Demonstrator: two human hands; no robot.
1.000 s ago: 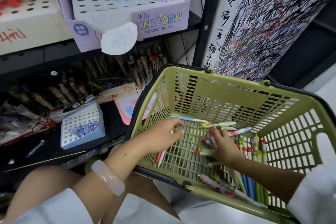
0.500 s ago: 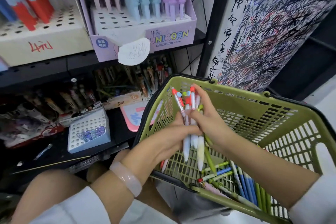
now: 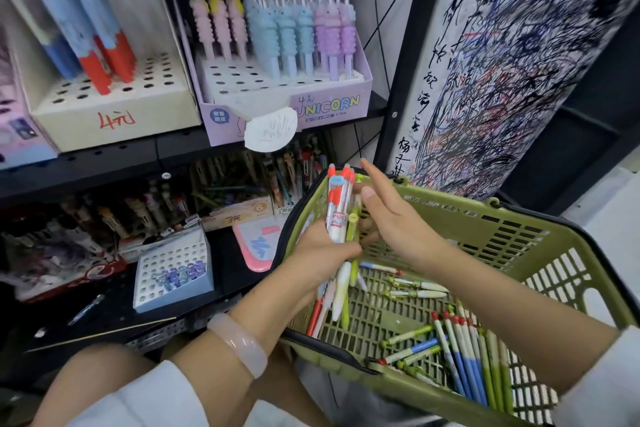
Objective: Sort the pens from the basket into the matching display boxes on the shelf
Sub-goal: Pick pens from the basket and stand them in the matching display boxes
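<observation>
My left hand (image 3: 323,250) is shut on a bunch of pens (image 3: 338,218) with red, blue and green caps, held upright over the left end of the green basket (image 3: 512,218). Beside the bunch, my right hand (image 3: 398,218) has its fingers spread and touches the pens' right side. Several more pens (image 3: 460,347) lie loose on the basket floor. On the upper shelf stand the purple Unicorn display box (image 3: 287,104) with pastel pens and a cream display box (image 3: 114,104) with red and blue pens.
A lower shelf holds crowded dark pen boxes (image 3: 239,184), a blue-white perforated box (image 3: 173,270) with a few clear caps, and a pink tray (image 3: 256,246). A scribbled test-paper panel (image 3: 512,62) rises at the right behind a black shelf post (image 3: 405,80).
Both hands came up from the basket floor with a bunch of gathered pens. The view tilted upward, so more of the upper shelf shows. My right hand's fingers have spread off the bunch.
</observation>
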